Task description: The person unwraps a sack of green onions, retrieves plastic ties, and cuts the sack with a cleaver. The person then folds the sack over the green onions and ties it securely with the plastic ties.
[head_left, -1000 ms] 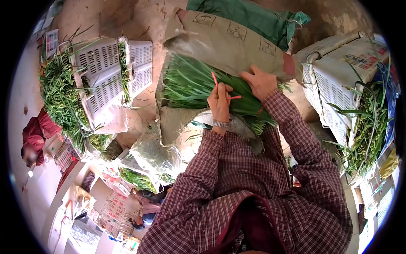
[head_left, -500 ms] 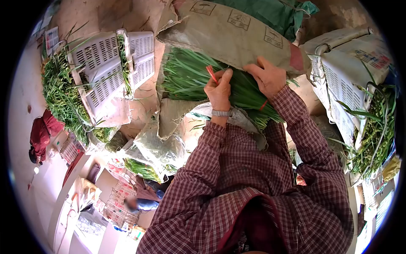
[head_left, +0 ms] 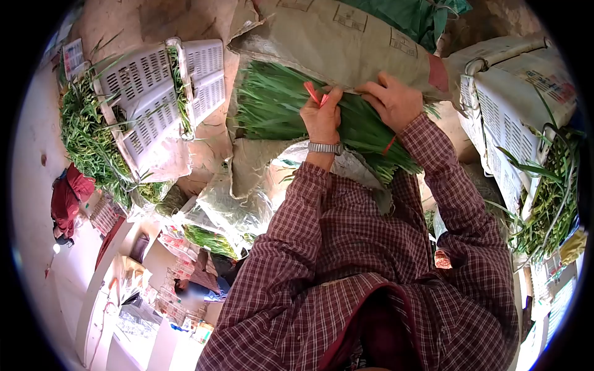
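- Left hand (head_left: 320, 122) pinches a red strip (head_left: 311, 92); a loose grip could drop it.
- Right hand (head_left: 399, 105) bends fingers at the sack (head_left: 371, 59), pinch unclear; tugging might crush greens (head_left: 272, 102).

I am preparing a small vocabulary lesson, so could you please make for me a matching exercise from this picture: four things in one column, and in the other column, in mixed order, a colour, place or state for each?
Column one
1. watch
2. leaves
3. red tie
4. sack

Column two
A. tan, with printed marks
B. pinched in the left hand
C. worn and silver-coloured
D. long and green

Right pairs: 1-C, 2-D, 3-B, 4-A
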Action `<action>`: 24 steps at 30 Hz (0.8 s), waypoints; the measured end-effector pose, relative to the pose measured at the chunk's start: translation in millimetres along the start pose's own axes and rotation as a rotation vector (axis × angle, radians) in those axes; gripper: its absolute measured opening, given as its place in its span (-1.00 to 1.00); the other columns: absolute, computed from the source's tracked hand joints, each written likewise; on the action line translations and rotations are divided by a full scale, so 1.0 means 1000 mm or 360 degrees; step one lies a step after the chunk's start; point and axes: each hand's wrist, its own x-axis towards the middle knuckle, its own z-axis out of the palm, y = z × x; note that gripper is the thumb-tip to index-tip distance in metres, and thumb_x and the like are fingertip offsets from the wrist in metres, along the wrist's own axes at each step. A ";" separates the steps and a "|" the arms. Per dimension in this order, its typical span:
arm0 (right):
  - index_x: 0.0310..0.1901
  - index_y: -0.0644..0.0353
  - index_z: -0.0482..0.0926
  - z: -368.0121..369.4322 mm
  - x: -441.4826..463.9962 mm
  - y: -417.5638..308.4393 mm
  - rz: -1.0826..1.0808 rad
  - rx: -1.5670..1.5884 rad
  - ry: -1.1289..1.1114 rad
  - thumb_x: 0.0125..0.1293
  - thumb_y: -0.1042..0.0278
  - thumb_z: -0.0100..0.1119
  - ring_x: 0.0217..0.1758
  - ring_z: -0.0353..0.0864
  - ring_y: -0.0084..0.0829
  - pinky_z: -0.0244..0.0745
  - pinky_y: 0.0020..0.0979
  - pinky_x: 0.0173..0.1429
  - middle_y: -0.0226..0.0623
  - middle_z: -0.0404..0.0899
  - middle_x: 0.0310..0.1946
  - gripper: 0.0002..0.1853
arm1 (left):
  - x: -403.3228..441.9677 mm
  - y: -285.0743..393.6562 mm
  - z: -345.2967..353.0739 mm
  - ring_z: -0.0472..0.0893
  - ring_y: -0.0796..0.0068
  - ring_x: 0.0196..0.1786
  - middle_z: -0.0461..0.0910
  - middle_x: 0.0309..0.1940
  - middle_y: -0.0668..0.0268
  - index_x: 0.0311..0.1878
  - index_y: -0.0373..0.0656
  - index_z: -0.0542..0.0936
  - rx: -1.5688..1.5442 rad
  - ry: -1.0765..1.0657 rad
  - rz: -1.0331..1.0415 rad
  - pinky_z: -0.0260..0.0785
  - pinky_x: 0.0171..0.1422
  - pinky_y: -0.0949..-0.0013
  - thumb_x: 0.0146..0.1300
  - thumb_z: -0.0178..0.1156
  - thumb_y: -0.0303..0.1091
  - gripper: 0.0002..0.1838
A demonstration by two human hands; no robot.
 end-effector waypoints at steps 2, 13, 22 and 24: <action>-0.28 -0.12 0.53 -0.005 0.005 0.002 0.0016 0.0009 0.0054 0.14 0.21 0.11 -0.41 0.47 -0.35 0.40 -0.34 -0.44 -0.40 0.36 -0.48 -0.89 | 0.002 -0.002 0.001 0.16 0.78 -0.80 0.31 -0.75 0.55 -0.39 -0.24 0.53 -0.0013 -0.0014 -0.0016 -0.11 -0.74 0.60 0.03 0.29 -0.45 -0.87; -0.33 0.03 0.53 0.008 0.033 -0.026 0.0040 0.0071 0.0105 0.11 0.28 0.13 -0.42 0.55 -0.30 0.44 -0.35 -0.41 -0.38 0.51 -0.44 -0.90 | 0.004 -0.005 0.004 0.19 0.78 -0.79 0.34 -0.74 0.55 -0.39 -0.21 0.54 0.0078 0.0037 0.0047 -0.10 -0.75 0.62 0.06 0.25 -0.46 -0.92; -0.35 0.06 0.52 0.014 0.037 -0.019 0.0061 0.0010 0.0024 0.08 0.30 0.14 -0.46 0.55 -0.22 0.43 -0.27 -0.42 -0.32 0.54 -0.46 -0.89 | 0.006 -0.007 0.005 0.21 0.79 -0.78 0.36 -0.73 0.54 -0.37 -0.23 0.54 0.0056 0.0012 0.0066 -0.08 -0.74 0.64 0.06 0.25 -0.46 -0.90; -0.36 0.08 0.51 0.013 0.041 -0.017 0.0088 0.0001 -0.0035 0.07 0.30 0.14 -0.45 0.55 -0.21 0.43 -0.25 -0.42 -0.30 0.55 -0.47 -0.89 | 0.009 -0.010 0.004 0.21 0.80 -0.77 0.36 -0.73 0.54 -0.37 -0.24 0.55 0.0107 0.0000 0.0138 -0.08 -0.73 0.64 0.05 0.25 -0.45 -0.90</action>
